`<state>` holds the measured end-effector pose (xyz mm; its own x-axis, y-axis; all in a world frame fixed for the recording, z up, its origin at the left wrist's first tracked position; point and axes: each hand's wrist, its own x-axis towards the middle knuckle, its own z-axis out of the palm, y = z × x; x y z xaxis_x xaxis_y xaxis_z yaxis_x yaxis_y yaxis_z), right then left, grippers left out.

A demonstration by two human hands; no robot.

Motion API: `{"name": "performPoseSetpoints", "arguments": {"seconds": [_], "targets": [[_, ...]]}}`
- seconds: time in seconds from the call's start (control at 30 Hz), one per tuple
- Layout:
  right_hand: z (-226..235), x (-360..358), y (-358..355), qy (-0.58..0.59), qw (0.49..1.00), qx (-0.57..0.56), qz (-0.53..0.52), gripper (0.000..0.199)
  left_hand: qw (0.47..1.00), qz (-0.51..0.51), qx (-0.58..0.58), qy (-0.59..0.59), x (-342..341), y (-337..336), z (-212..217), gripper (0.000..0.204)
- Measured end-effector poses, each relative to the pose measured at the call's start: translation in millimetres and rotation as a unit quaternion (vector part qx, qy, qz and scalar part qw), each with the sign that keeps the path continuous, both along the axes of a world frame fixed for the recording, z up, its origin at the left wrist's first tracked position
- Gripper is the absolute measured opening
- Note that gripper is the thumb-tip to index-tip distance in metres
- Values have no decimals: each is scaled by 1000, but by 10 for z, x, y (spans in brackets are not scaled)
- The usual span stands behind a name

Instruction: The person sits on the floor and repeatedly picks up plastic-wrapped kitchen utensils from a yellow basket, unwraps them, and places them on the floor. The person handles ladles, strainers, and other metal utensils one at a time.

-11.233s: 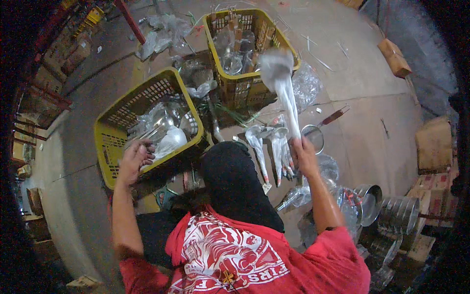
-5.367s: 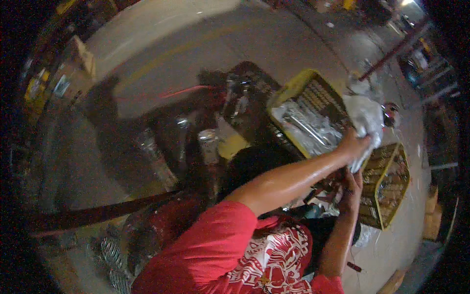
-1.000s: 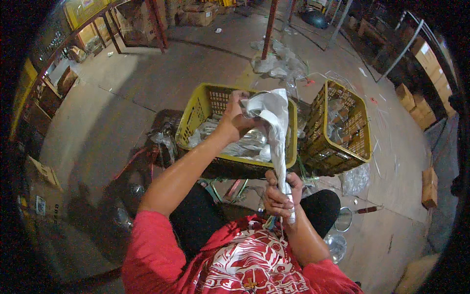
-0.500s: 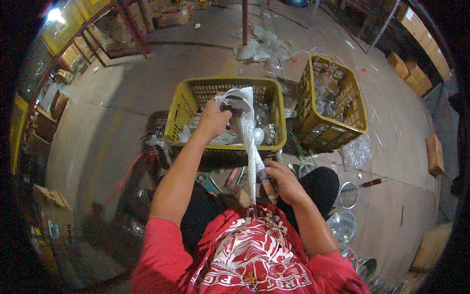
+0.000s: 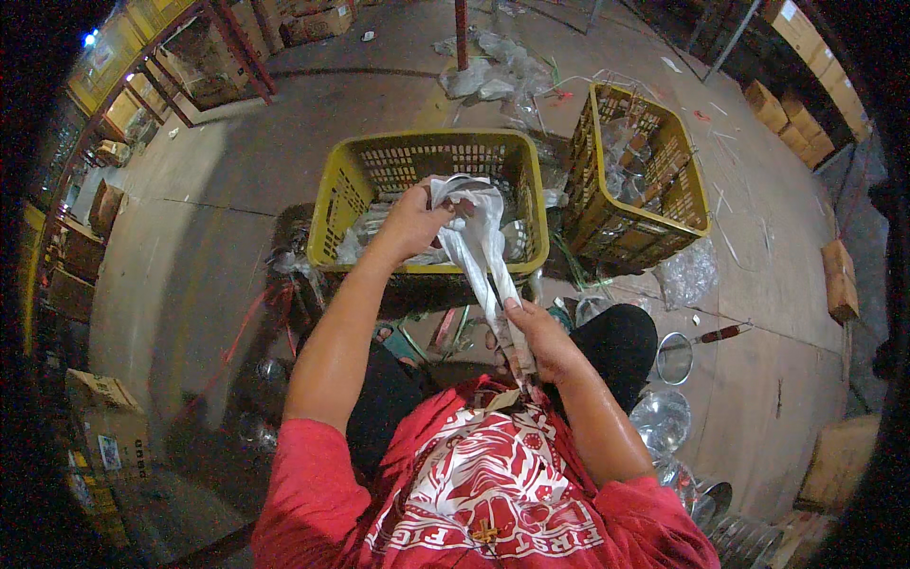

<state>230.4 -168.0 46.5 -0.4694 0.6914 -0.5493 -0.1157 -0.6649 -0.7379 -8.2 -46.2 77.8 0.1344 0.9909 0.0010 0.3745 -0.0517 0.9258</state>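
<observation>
My left hand (image 5: 414, 224) is closed on the round rim of a strainer (image 5: 474, 201), which is draped in thin white film or cloth; I cannot tell which. Two twisted white strands run down from the rim toward my right hand (image 5: 542, 343). That hand is closed around the strainer's brown handle, with the strands pressed along it. The strainer's head hangs over the near part of a yellow plastic crate (image 5: 431, 138), in front of my knees. Inside the crate lie clear plastic-wrapped items (image 5: 365, 232), partly hidden by my left hand.
A second yellow crate (image 5: 654, 228) with clear-wrapped items stands at the right. On the floor by my right knee lie a ring-shaped strainer (image 5: 675, 358) with a brown handle and shiny metal bowls (image 5: 661, 422). Plastic scraps (image 5: 502, 66) lie beyond. Cardboard boxes (image 5: 839, 280) stand along the right.
My right hand has moved slightly up along the handle, and the white covering now hangs as two separate strands. The strainer's head is turned and a little lower over the crate.
</observation>
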Motion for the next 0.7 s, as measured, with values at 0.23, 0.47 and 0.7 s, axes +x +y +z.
{"name": "performPoseSetpoints", "arguments": {"seconds": [0.23,0.47,0.7], "targets": [[108,48,-26,108,989,-102,13,37,996,-51,-21,-66,60,-132,177,36],[132,-21,-60,135,987,-91,8,38,989,107,-32,-97,253,-174,188,35],[-124,-166,-96,-80,990,95,-62,28,969,-65,-35,-235,73,-61,52,38]]}}
